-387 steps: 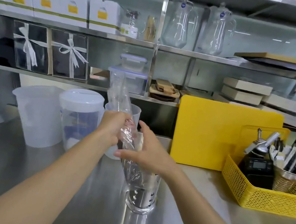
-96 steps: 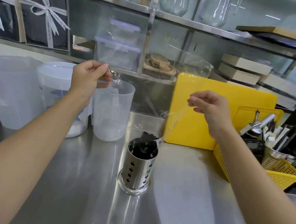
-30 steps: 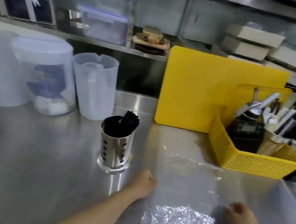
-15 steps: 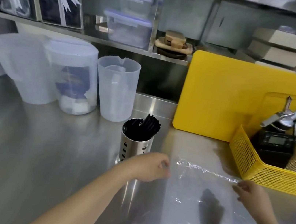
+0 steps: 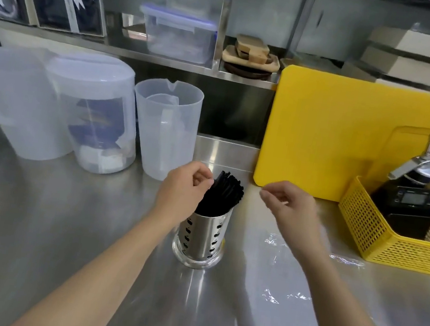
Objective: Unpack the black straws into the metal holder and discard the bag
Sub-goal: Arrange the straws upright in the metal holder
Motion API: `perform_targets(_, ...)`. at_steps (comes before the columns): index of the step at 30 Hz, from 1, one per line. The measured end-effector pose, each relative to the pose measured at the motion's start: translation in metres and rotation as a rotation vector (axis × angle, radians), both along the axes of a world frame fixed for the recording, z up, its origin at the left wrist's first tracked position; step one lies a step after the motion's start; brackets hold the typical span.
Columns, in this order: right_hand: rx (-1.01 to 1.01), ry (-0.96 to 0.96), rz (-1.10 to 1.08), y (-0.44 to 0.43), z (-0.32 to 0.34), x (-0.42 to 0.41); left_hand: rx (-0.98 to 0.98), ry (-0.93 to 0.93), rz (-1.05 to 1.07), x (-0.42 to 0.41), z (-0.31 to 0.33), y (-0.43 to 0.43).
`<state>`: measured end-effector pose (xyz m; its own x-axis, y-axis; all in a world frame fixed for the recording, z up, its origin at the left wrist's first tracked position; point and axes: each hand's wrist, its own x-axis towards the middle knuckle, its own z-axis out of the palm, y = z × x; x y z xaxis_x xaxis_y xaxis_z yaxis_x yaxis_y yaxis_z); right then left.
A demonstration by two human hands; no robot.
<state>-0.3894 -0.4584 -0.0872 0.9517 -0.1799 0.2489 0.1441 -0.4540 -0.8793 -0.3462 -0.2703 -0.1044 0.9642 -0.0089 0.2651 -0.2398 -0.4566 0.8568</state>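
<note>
My left hand (image 5: 180, 189) hangs just over the near-left rim of the metal holder (image 5: 201, 235), fingers curled, thumb and forefinger pressed together beside the tops of the black straws (image 5: 221, 194); whether they pinch a straw or only touch I cannot tell. The straws stand bunched in the holder, leaning toward the far right. My right hand (image 5: 289, 206) is raised to the right of the holder, apart from it, thumb and forefinger tips nipped together with nothing visible between them. The clear bag (image 5: 296, 300) lies flat and crinkled on the steel counter (image 5: 59, 223), under my right forearm. A yellow cutting board (image 5: 351, 138) leans behind, a yellow basket (image 5: 391, 245) to its right.
</note>
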Motion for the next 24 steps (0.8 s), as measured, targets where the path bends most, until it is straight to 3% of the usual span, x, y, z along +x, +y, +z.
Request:
perform_targets(6,-0.129,0.005,0.005,0.034,0.001,0.026,0.166,0.073,-0.104,0.019,-0.011,-0.002)
perform_targets(10,-0.217,0.077,-0.017,0.042,-0.006,0.037,0.28,0.027,-0.128,0.03,-0.015,-0.005)
perform_targets(24,-0.407,0.237,-0.084,0.049,-0.011,0.045,0.247,0.006,-0.237,0.033,-0.019,-0.003)
